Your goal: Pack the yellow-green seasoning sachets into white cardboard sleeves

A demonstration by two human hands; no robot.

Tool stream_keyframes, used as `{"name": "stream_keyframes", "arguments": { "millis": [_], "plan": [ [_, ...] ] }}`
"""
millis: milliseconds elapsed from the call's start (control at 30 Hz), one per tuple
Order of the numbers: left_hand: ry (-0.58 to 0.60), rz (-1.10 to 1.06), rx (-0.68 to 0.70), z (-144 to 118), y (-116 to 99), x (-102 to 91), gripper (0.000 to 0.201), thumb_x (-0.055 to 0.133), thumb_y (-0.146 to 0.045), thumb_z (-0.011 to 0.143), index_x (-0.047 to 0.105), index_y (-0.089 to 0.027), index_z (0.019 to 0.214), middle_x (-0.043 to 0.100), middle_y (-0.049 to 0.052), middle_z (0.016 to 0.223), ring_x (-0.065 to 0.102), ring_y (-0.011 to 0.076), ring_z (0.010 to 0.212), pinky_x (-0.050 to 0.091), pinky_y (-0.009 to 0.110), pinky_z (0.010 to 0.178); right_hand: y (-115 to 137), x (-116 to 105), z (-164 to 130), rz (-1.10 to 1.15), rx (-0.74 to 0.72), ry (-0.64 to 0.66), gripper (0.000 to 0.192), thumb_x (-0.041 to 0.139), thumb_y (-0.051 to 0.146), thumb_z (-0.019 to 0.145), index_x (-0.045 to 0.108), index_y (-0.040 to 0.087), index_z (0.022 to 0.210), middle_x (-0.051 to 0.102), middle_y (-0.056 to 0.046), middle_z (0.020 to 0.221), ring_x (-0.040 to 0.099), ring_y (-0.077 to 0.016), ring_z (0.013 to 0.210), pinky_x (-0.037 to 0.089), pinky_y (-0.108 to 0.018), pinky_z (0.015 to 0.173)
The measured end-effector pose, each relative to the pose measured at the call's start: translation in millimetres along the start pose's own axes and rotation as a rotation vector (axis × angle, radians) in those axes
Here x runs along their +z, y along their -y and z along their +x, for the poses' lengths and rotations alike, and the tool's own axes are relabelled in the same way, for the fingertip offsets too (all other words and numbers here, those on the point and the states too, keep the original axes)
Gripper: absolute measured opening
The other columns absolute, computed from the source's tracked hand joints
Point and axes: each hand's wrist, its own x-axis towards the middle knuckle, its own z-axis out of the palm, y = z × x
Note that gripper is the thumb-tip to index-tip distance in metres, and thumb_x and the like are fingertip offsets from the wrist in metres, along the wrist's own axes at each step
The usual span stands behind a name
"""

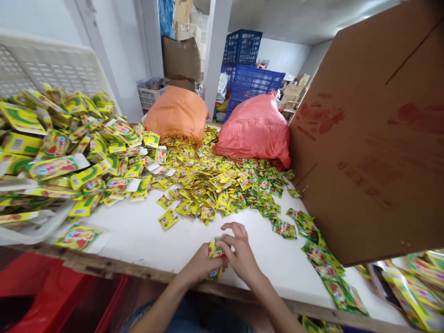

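White counter (138, 233), loaded! Boxes (93, 152) heaped left, sachets (208, 185) spread mid-counter: plenty left, apparently. Near edge, one small box (215, 250), seemingly mid-work: left hand (204, 263) clasping it, right hand's (241, 254) fingers curled at its top, grip unclear.

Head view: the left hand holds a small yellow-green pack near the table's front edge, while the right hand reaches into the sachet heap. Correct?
No: the head view shows the right hand at the small pack, apart from the sachet heap. The rest stands.
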Motion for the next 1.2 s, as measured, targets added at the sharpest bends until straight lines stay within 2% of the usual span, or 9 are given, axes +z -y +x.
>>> {"name": "stream_keyframes", "arguments": {
  "millis": [100, 233, 433, 500, 667, 767, 900, 1067, 1200],
  "plan": [
    [-0.024, -0.002, 0.048, -0.7, 0.2, -2.8, 0.015, 0.061, -0.019, 0.064, 0.062, -0.011, 0.077, 0.062, 0.000, 0.065, 0.056, 0.0141, 0.065, 0.043, 0.023, 0.062, -5.2, 7.8, -6.8, 0.064, 0.001, 0.083, 0.028, 0.047, 0.024, 0.086, 0.062, 0.021, 0.062, 0.054, -0.004, 0.111, 0.041, -0.0251, 0.109, 0.034, -0.041, 0.089],
    [-0.107, -0.021, 0.175, -0.5, 2.3, -7.4, 0.033, 0.061, -0.025, 0.071, 0.055, -0.014, 0.102, 0.064, 0.005, 0.094, 0.057, 0.0179, 0.087, 0.043, 0.026, 0.078, -19.8, 15.5, -21.3, 0.297, 0.152, -0.073, 0.017, 0.052, 0.029, 0.083, 0.057, 0.023, 0.098, 0.054, -0.007, 0.109, 0.046, -0.0237, 0.107, 0.036, -0.040, 0.090],
    [-0.232, -0.004, 0.180, -8.7, 8.6, -6.7, 0.048, 0.062, -0.021, 0.072, 0.036, -0.020, 0.113, 0.063, 0.002, 0.087, 0.059, 0.0169, 0.079, 0.046, 0.027, 0.072, -23.0, 35.9, -36.4, 0.674, 0.352, -0.189, 0.026, 0.056, 0.031, 0.081, 0.046, 0.021, 0.103, 0.057, -0.001, 0.082, 0.056, -0.0167, 0.077, 0.046, -0.029, 0.072],
    [-0.285, 0.026, 0.234, -14.0, 8.5, -6.2, 0.049, 0.059, -0.020, 0.075, 0.032, -0.023, 0.115, 0.061, 0.000, 0.084, 0.059, 0.0153, 0.076, 0.046, 0.026, 0.071, -19.8, 38.1, -37.0, 0.672, 0.355, -0.200, 0.027, 0.056, 0.031, 0.081, 0.047, 0.021, 0.104, 0.056, -0.001, 0.082, 0.055, -0.0162, 0.077, 0.045, -0.028, 0.073],
    [-0.244, 0.206, 0.241, -19.0, 4.8, -13.2, 0.011, 0.053, -0.028, 0.079, 0.050, -0.019, 0.083, 0.054, -0.004, 0.066, 0.054, 0.0130, 0.064, 0.042, 0.021, 0.059, -17.3, 31.2, -29.2, 0.576, 0.247, -0.027, 0.016, 0.049, 0.031, 0.086, 0.059, 0.018, 0.085, 0.060, -0.003, 0.081, 0.055, -0.0168, 0.079, 0.043, -0.027, 0.073],
    [-0.303, 0.229, 0.284, -16.2, 3.6, -19.0, 0.014, 0.053, -0.031, 0.079, 0.055, -0.017, 0.080, 0.059, 0.000, 0.075, 0.057, 0.0152, 0.072, 0.044, 0.023, 0.066, -18.8, 31.0, -22.0, 0.521, 0.177, -0.057, 0.018, 0.049, 0.030, 0.086, 0.061, 0.018, 0.079, 0.059, -0.004, 0.081, 0.056, -0.0170, 0.082, 0.043, -0.026, 0.075],
    [-0.294, 0.089, 0.327, -14.1, 2.5, -23.2, 0.029, 0.055, -0.026, 0.078, 0.053, -0.019, 0.106, 0.063, 0.005, 0.094, 0.060, 0.0171, 0.085, 0.046, 0.028, 0.078, -17.8, 34.4, -18.6, 0.547, 0.230, -0.146, 0.022, 0.051, 0.030, 0.085, 0.057, 0.018, 0.102, 0.060, -0.003, 0.080, 0.057, -0.0154, 0.076, 0.046, -0.025, 0.070],
    [-0.264, 0.233, 0.316, -17.3, -5.3, -24.2, 0.017, 0.055, -0.028, 0.079, 0.063, -0.015, 0.086, 0.064, 0.008, 0.094, 0.059, 0.0199, 0.090, 0.045, 0.029, 0.082, -9.8, 27.0, -22.6, 0.518, 0.141, -0.080, 0.016, 0.052, 0.029, 0.084, 0.065, 0.020, 0.088, 0.064, -0.006, 0.091, 0.058, -0.0185, 0.087, 0.046, -0.029, 0.076],
    [-0.310, 0.273, 0.310, -18.0, -10.2, -21.1, 0.015, 0.055, -0.025, 0.078, 0.064, -0.015, 0.084, 0.066, 0.007, 0.089, 0.060, 0.0190, 0.086, 0.046, 0.028, 0.079, -5.6, 26.3, -23.2, 0.494, 0.183, -0.105, 0.016, 0.054, 0.030, 0.083, 0.065, 0.019, 0.085, 0.065, -0.005, 0.085, 0.059, -0.0181, 0.081, 0.047, -0.028, 0.072]
  ]
}}
